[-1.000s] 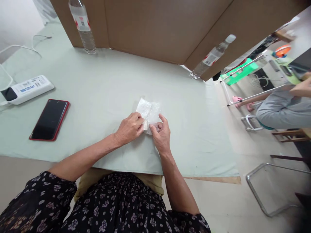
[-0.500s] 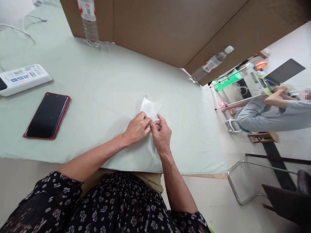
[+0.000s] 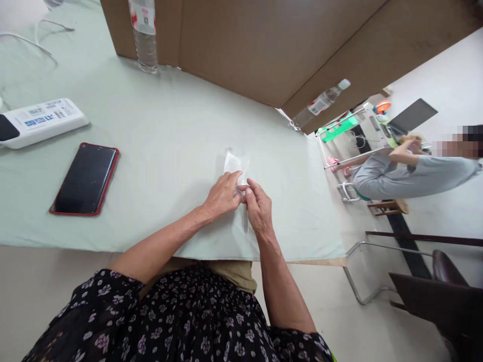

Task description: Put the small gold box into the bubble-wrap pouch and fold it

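One small piece of plastic film (image 3: pixel 232 162), whitish and see-through, crinkled, milkier and more textured on its left side, clearer on its right, near end hidden behind fingers. Held on or just above the pale green tablecloth (image 3: pixel 181 120), well right of the phone (image 3: pixel 85 178) and about level with it. Two hands at work on it, both right of the phone. Left hand (image 3: pixel 223 195) nearer to the phone, back upward, forearm slanting in from the phone's side; fingers close together and reaching over the film, thumb tucked below, gripping its near left part. Right hand (image 3: pixel 259 207) farther from the phone, forearm rising steeply, fingers curled inward, thumb and forefinger pinching the film's near edge; impossible to tell how much of it between the tips. One phone, red-cased and dark-screened; one white device (image 3: pixel 45 120) with printed label, just beyond and left of the phone; two labelled clear bottles (image 3: pixel 146 44), both farther back and to its right; one folded brown cardboard panel (image 3: pixel 245 50) behind; one seated person (image 3: pixel 407 176) in grey, far to its right.
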The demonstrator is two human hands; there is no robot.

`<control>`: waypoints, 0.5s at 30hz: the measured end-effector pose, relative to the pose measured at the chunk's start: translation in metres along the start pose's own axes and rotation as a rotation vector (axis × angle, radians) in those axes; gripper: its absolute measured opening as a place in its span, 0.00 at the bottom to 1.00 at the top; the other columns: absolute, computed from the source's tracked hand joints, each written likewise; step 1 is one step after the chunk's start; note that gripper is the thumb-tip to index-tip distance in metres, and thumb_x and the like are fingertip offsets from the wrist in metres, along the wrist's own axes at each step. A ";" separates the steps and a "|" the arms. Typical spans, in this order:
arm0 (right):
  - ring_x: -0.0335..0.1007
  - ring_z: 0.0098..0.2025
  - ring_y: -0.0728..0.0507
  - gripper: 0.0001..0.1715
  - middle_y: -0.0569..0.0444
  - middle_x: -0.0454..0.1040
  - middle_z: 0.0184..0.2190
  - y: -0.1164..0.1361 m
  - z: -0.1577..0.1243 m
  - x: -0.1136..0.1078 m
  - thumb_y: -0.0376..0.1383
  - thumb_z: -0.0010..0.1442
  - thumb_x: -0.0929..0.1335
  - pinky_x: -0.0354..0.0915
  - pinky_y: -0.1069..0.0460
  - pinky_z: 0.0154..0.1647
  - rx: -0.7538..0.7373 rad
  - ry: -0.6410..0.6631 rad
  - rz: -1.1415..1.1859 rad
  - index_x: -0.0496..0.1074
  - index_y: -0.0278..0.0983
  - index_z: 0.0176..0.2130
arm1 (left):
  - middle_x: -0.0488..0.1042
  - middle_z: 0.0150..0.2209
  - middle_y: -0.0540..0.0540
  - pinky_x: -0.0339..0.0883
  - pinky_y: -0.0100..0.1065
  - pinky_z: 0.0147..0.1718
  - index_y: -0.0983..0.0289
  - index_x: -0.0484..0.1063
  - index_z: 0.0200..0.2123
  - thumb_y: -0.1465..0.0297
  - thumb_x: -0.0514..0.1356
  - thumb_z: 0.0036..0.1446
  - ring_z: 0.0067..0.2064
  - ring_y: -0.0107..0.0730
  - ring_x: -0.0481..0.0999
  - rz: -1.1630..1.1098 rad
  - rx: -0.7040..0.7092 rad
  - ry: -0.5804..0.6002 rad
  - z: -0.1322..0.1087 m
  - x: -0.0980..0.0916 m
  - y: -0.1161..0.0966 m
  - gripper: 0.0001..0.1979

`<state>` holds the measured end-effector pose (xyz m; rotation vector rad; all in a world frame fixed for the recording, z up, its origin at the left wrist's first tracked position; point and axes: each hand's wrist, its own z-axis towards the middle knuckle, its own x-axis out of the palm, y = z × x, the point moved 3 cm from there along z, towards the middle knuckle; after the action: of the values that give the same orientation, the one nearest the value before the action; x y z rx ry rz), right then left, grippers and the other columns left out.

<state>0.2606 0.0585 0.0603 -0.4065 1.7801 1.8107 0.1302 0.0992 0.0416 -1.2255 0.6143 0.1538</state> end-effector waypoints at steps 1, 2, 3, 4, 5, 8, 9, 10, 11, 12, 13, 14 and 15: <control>0.74 0.35 0.45 0.28 0.45 0.81 0.46 -0.001 0.000 -0.001 0.44 0.66 0.62 0.73 0.47 0.42 0.000 0.019 0.021 0.70 0.35 0.59 | 0.73 0.48 0.61 0.71 0.42 0.50 0.66 0.62 0.61 0.78 0.58 0.52 0.49 0.41 0.74 -0.031 -0.003 0.003 0.000 -0.001 0.001 0.31; 0.73 0.33 0.47 0.27 0.46 0.81 0.47 -0.002 0.000 -0.001 0.43 0.65 0.62 0.72 0.47 0.41 -0.009 0.040 0.024 0.70 0.35 0.59 | 0.73 0.48 0.60 0.72 0.40 0.48 0.67 0.63 0.60 0.79 0.58 0.50 0.46 0.39 0.75 -0.060 -0.016 0.000 0.000 -0.003 0.002 0.31; 0.70 0.31 0.48 0.27 0.47 0.81 0.47 -0.002 0.001 -0.001 0.41 0.63 0.64 0.72 0.48 0.40 -0.024 0.061 0.009 0.69 0.36 0.59 | 0.73 0.48 0.60 0.73 0.39 0.46 0.67 0.64 0.59 0.79 0.58 0.49 0.44 0.37 0.75 -0.086 -0.037 -0.013 -0.001 -0.005 0.003 0.31; 0.68 0.29 0.49 0.28 0.48 0.81 0.47 -0.001 0.001 0.000 0.40 0.61 0.65 0.71 0.49 0.39 -0.042 0.080 -0.017 0.69 0.36 0.59 | 0.73 0.48 0.60 0.73 0.38 0.44 0.67 0.65 0.58 0.79 0.58 0.49 0.41 0.35 0.75 -0.105 -0.063 -0.039 -0.001 -0.008 0.003 0.29; 0.66 0.27 0.50 0.29 0.48 0.80 0.47 0.000 0.002 0.000 0.39 0.60 0.66 0.71 0.49 0.38 -0.060 0.092 -0.048 0.69 0.36 0.60 | 0.72 0.49 0.60 0.73 0.37 0.42 0.66 0.67 0.55 0.78 0.58 0.50 0.39 0.33 0.74 -0.116 -0.090 -0.075 -0.001 -0.010 0.004 0.26; 0.64 0.25 0.51 0.29 0.49 0.79 0.46 0.004 0.004 0.002 0.38 0.59 0.67 0.70 0.49 0.38 -0.100 0.102 -0.118 0.69 0.36 0.59 | 0.72 0.45 0.57 0.72 0.36 0.40 0.64 0.71 0.44 0.78 0.58 0.51 0.35 0.29 0.72 -0.111 -0.141 -0.176 -0.003 -0.015 0.005 0.15; 0.64 0.25 0.51 0.29 0.49 0.79 0.46 0.005 0.004 0.002 0.38 0.60 0.66 0.70 0.49 0.38 -0.111 0.105 -0.131 0.69 0.36 0.59 | 0.73 0.42 0.55 0.71 0.35 0.39 0.64 0.71 0.41 0.78 0.58 0.52 0.34 0.29 0.71 -0.104 -0.143 -0.185 -0.003 -0.015 0.004 0.13; 0.64 0.26 0.50 0.29 0.49 0.79 0.46 0.006 0.004 0.002 0.38 0.60 0.66 0.71 0.49 0.38 -0.120 0.111 -0.144 0.69 0.36 0.59 | 0.72 0.39 0.54 0.70 0.35 0.39 0.64 0.71 0.39 0.79 0.58 0.52 0.34 0.29 0.71 -0.098 -0.139 -0.178 -0.003 -0.014 0.003 0.11; 0.65 0.26 0.50 0.29 0.49 0.80 0.46 0.006 0.003 0.002 0.38 0.60 0.66 0.71 0.48 0.39 -0.128 0.120 -0.157 0.69 0.36 0.60 | 0.72 0.36 0.52 0.69 0.34 0.38 0.63 0.70 0.37 0.79 0.58 0.52 0.33 0.29 0.70 -0.091 -0.132 -0.161 -0.003 -0.014 0.001 0.09; 0.66 0.27 0.49 0.29 0.49 0.80 0.46 0.006 0.003 0.002 0.37 0.60 0.66 0.71 0.48 0.39 -0.136 0.129 -0.172 0.68 0.37 0.61 | 0.71 0.34 0.51 0.68 0.34 0.38 0.63 0.70 0.35 0.79 0.58 0.52 0.33 0.30 0.70 -0.081 -0.128 -0.141 -0.002 -0.013 0.000 0.07; 0.67 0.28 0.48 0.31 0.48 0.79 0.46 0.005 0.003 0.001 0.37 0.60 0.65 0.71 0.48 0.39 -0.146 0.139 -0.189 0.67 0.37 0.62 | 0.70 0.32 0.50 0.68 0.34 0.37 0.62 0.69 0.33 0.78 0.59 0.54 0.33 0.30 0.70 -0.069 -0.129 -0.122 -0.002 -0.012 -0.002 0.05; 0.69 0.29 0.47 0.32 0.48 0.79 0.47 0.005 0.003 0.000 0.36 0.60 0.65 0.71 0.47 0.40 -0.158 0.150 -0.205 0.66 0.38 0.63 | 0.70 0.31 0.50 0.67 0.34 0.37 0.62 0.69 0.31 0.77 0.59 0.55 0.33 0.30 0.70 -0.053 -0.135 -0.105 -0.001 -0.012 -0.005 0.04; 0.70 0.30 0.47 0.35 0.47 0.78 0.49 0.005 0.004 0.000 0.34 0.59 0.65 0.71 0.47 0.40 -0.174 0.163 -0.216 0.63 0.38 0.65 | 0.70 0.30 0.50 0.67 0.34 0.36 0.62 0.68 0.30 0.75 0.60 0.56 0.33 0.30 0.70 -0.033 -0.148 -0.091 0.000 -0.012 -0.007 0.04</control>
<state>0.2584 0.0624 0.0653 -0.8046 1.6162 1.8256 0.1228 0.0993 0.0538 -1.3632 0.5099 0.2294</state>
